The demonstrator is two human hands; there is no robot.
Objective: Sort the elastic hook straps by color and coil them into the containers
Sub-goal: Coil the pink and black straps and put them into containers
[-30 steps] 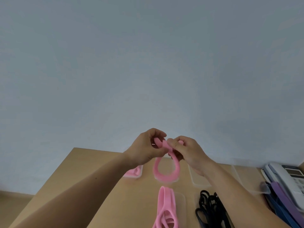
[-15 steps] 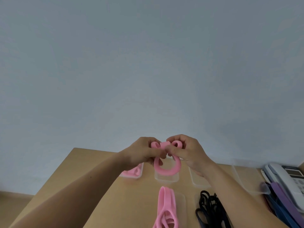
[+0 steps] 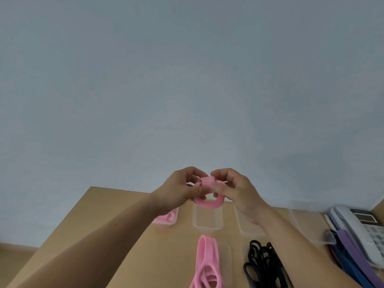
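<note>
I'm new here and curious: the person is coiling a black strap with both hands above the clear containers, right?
Not quite: the strap being coiled is pink, not black. The head view shows the left hand and right hand both gripping it above the clear containers; the black straps lie untouched nearer the person.
</note>
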